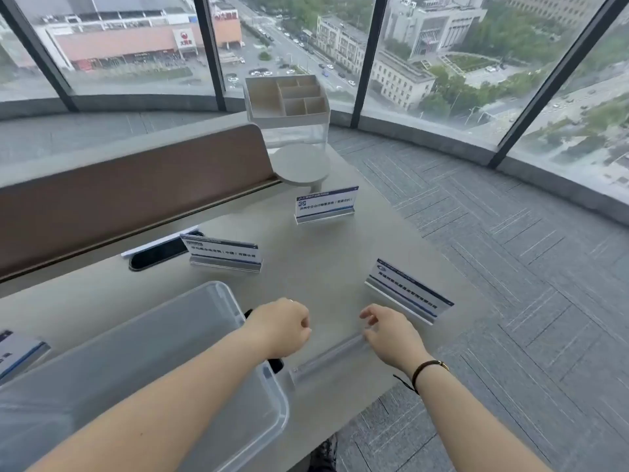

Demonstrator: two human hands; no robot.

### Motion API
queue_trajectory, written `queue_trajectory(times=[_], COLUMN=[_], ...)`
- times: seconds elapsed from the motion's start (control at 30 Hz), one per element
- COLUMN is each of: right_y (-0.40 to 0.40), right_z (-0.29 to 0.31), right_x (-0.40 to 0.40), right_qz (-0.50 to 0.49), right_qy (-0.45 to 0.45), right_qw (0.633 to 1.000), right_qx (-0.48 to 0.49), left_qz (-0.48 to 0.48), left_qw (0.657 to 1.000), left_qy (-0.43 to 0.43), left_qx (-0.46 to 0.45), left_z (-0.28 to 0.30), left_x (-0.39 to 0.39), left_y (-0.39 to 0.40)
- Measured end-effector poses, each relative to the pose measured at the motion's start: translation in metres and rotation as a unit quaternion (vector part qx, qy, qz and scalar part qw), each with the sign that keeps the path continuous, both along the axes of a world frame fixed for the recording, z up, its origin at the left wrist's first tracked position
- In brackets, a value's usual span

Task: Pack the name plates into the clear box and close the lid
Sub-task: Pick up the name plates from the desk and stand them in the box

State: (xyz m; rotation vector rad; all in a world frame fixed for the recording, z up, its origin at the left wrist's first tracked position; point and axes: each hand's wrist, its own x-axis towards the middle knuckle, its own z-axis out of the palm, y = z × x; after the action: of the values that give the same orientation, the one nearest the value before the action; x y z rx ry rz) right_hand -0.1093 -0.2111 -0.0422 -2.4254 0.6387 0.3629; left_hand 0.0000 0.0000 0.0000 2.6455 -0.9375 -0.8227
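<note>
Item: packing job, early stage, as I judge it. Four name plates are on the tabletop (323, 253) and none is visible inside the box.

Clear box (143, 376): at 8 o'clock from my hands, open, no lid on it; I cannot spot the lid.

Nearest name plate (328, 357): at 6 o'clock on the tabletop, seen from behind as a clear strip, just right of the box corner. My right hand (391, 335) is at its right end, fingers curled down onto its top edge; whether the pinch has closed I cannot tell.

My left hand (280, 327): above the box's near right corner, fingers loosely curled, holding nothing.

Second name plate (410, 291): at 2 o'clock from my right hand, upright.

Third name plate (223, 252): at 11 o'clock, upright.

Fourth name plate (326, 204): at 12 o'clock, farthest off.

A further plate (18, 352) lies at 9 o'clock, beyond the box.

Step in hand: taking up the nearest plate.

Next move calls for: a firm grip on its thin edge, a lift, a carry left over the box wall, and laying it flat inside.
</note>
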Motion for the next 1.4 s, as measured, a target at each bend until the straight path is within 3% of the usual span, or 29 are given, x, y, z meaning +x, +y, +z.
queue_trajectory(times=[0.2, 0.4, 0.77, 0.93, 1.1, 1.2, 1.3, 1.4], right_y=[-0.029, -0.045, -0.065, -0.072, -0.083, -0.078, -0.061, -0.028], right_z=[-0.035, -0.053, -0.073, -0.07, -0.025, 0.017, 0.061, 0.101], right_x=[0.002, 0.016, 0.004, 0.001, 0.012, 0.023, 0.037, 0.05], right_qz=[0.116, 0.182, 0.186, 0.152, 0.106, 0.097, 0.114, 0.142], right_qy=[0.006, -0.021, -0.018, -0.05, -0.139, -0.207, -0.266, -0.308], right_qw=[0.992, 0.981, 0.982, 0.987, 0.984, 0.973, 0.957, 0.94], right_qx=[-0.056, -0.065, -0.033, -0.005, 0.026, 0.036, 0.022, 0.032], left_qz=[0.001, -0.037, -0.015, 0.012, 0.027, 0.087, 0.17, 0.204], left_qw=[0.991, 0.977, 0.973, 0.98, 0.987, 0.988, 0.966, 0.943], left_qy=[0.07, 0.027, -0.013, -0.056, -0.113, -0.124, -0.142, -0.175], left_qx=[0.117, 0.211, 0.229, 0.189, 0.108, -0.003, -0.13, -0.196], left_z=[-0.044, -0.066, -0.058, -0.056, -0.034, -0.004, 0.031, 0.064], left_x=[-0.009, -0.022, -0.031, -0.024, -0.018, -0.019, -0.022, -0.03], left_y=[-0.018, -0.023, -0.038, -0.037, -0.028, -0.013, 0.011, 0.048])
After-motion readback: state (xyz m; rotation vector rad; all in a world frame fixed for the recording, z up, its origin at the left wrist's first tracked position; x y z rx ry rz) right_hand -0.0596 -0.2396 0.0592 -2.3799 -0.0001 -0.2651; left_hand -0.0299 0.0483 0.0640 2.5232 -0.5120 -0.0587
